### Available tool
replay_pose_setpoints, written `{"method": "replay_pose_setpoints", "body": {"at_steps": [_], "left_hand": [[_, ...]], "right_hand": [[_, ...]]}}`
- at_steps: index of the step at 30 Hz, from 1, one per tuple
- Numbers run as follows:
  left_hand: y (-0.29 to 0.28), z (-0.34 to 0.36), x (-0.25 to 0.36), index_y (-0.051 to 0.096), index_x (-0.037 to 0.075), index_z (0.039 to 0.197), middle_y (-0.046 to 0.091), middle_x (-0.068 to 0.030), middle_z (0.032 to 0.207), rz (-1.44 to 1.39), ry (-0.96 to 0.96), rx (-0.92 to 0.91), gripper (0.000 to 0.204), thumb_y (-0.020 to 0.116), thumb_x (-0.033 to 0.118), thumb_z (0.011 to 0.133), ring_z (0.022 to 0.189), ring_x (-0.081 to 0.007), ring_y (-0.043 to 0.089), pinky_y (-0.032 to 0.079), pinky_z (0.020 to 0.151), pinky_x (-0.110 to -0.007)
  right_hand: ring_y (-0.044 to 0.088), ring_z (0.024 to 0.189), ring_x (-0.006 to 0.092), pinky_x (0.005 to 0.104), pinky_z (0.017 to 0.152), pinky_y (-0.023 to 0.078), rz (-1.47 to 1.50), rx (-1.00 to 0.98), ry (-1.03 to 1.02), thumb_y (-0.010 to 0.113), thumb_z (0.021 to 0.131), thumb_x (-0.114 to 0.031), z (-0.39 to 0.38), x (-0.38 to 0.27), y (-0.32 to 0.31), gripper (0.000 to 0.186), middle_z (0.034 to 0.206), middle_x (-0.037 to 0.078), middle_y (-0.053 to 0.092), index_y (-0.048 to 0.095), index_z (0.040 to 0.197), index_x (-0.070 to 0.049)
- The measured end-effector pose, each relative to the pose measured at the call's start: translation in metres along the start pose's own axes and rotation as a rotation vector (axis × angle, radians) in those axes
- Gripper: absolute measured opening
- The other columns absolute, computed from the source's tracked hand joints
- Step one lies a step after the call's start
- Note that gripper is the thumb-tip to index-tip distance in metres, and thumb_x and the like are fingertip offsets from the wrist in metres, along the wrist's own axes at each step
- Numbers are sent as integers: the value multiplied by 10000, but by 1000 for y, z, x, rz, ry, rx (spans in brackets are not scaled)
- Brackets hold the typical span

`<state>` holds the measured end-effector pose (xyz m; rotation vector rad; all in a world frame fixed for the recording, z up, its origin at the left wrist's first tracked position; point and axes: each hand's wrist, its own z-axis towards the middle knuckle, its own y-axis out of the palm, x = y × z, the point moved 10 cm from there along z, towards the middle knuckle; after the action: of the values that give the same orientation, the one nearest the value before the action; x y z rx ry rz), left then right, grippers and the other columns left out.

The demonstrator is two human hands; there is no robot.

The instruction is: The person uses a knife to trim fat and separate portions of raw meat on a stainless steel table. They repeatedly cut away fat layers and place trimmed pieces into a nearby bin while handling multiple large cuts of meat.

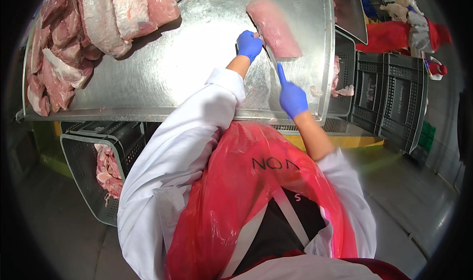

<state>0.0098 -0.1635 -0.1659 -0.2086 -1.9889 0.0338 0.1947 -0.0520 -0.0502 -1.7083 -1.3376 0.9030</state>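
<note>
A pale pink, boneless slab of meat [276,28] lies lengthwise on the metal table. At its left edge, my left hand [249,45], in a blue glove, is closed with a small pinkish bit of meat at the fingertips. My right hand [293,98], also gloved in blue, is closed around a knife with its index finger stretched along it. The handle is hidden in my palm. The thin knife blade [270,57] points away from me, along the slab's lower left side. My right hand is slightly blurred.
Large cuts of meat [101,21] are piled at the table's [177,93] far left. Below the left edge, a grey crate [74,166] holds meat trimmings [108,171]. More grey crates [389,95] stand at the right. Another person's red apron [389,36] shows at the upper right.
</note>
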Motion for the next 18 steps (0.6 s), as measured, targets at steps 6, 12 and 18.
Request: {"method": "replay_pose_setpoints", "body": {"at_steps": [6, 12, 18], "left_hand": [[-28, 5, -12, 706, -19, 741, 696, -130, 708, -46, 10, 75, 223, 758, 163, 858, 672, -234, 661, 494, 630, -407], [-24, 8, -18, 607, -45, 798, 614, -69, 720, -150, 16, -90, 137, 700, 13, 881, 616, -130, 545, 414, 548, -280], [-92, -46, 56, 675, 36, 1030, 655, -71, 913, -106, 458, -168, 349, 648, -116, 717, 853, -182, 642, 515, 676, -332]], "right_hand": [[681, 741, 413, 514, 678, 535, 169, 15, 5, 528, 854, 30, -99, 32, 6, 948, 833, 242, 671, 65, 1634, -247], [671, 726, 418, 520, 693, 542, 136, 183, -121, 525, 899, -67, 34, -14, -26, 831, 821, 239, 674, 152, 1624, -225], [691, 814, 427, 533, 758, 534, 190, 4, -185, 529, 918, -123, -1, 14, -5, 802, 924, 260, 701, 159, 1621, -236]]}}
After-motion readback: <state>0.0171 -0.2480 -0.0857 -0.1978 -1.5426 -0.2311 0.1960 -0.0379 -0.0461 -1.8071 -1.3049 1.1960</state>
